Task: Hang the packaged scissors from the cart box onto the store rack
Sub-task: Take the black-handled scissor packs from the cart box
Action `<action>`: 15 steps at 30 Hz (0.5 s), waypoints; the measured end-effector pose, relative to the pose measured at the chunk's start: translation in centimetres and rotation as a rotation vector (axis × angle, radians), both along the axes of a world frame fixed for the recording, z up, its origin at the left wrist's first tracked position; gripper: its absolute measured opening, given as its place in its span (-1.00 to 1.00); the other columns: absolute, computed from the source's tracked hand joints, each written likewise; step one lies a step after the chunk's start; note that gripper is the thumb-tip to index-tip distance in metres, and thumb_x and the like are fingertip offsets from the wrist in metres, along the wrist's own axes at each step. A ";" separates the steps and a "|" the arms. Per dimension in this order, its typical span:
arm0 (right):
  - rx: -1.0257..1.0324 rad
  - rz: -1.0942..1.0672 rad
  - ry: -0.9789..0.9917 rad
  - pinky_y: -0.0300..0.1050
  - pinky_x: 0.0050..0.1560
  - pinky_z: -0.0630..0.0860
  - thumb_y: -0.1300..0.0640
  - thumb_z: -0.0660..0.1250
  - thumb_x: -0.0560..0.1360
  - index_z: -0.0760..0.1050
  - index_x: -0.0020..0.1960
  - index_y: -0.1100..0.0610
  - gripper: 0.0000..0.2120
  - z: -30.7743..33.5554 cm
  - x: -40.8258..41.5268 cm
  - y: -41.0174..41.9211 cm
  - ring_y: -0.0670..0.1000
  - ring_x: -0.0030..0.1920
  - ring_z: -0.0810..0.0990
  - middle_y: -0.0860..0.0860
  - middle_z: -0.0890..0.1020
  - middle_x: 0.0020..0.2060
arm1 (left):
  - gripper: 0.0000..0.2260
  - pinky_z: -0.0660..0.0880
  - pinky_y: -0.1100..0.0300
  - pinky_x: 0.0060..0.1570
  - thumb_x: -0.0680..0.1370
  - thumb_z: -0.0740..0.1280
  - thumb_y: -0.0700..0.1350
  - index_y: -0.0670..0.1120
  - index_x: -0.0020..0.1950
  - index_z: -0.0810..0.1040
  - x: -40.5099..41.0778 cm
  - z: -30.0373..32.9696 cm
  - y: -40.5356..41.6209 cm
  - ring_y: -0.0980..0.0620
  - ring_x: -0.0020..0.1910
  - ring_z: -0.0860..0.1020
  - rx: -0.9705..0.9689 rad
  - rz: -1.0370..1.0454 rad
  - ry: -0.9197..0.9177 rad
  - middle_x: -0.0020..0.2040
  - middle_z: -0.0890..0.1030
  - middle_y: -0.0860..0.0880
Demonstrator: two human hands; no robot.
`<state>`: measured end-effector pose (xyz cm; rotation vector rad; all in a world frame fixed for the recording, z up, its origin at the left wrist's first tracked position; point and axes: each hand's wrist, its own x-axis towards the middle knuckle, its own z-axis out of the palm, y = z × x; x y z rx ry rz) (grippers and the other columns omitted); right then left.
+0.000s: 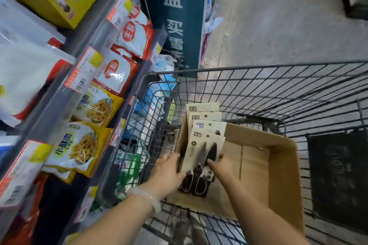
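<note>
packaged scissors front of a stack leaning in the cardboard box, inside the wire cart | left hand fingers curled on the card's left edge | right hand pinches its right edge | shelf of snack bags at left

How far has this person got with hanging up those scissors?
Nothing looks hung: no scissors show on the shelves in view. Both the left hand and right hand hold the front scissors pack, inside the cardboard box in the cart. Three more packs stand behind it. Lifting out and hanging all four remains.
</note>
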<state>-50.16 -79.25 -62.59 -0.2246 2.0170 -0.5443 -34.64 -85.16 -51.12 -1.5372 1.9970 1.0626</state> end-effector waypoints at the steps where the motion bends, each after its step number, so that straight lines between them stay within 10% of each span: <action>1: -0.001 -0.010 0.015 0.10 0.07 0.57 0.14 0.43 0.42 0.45 0.19 0.21 -0.61 -0.8 -0.1 0.1 0.15 0.07 0.60 0.17 0.62 0.09 | -0.48 0.20 0.07 0.44 0.56 0.30 -0.02 -0.02 0.48 0.22 0.1 -0.3 0.0 -0.06 0.46 0.21 0.017 0.013 0.008 0.47 0.26 -0.05; 9: -0.341 -0.041 -0.130 -0.37 -0.31 0.46 0.24 0.28 0.53 0.45 0.01 0.15 -0.93 6.8 -1.5 0.6 -0.05 -0.13 0.58 0.01 0.61 -0.11 | -0.42 0.28 0.12 0.38 0.54 0.34 0.00 -0.02 0.49 0.18 0.7 1.2 -0.3 -0.01 0.43 0.31 0.110 0.082 0.137 0.47 0.30 -0.03; 15: -0.536 -0.016 -0.454 -0.07 -0.21 0.61 0.21 0.22 0.57 0.44 0.09 0.18 -0.89 13.4 -3.4 -2.4 0.05 -0.15 0.67 0.08 0.67 -0.14 | -0.43 0.43 0.07 0.21 0.43 0.48 -0.06 -0.07 0.34 0.29 -1.0 1.9 -1.8 0.00 0.19 0.48 0.187 0.418 0.430 0.23 0.50 -0.03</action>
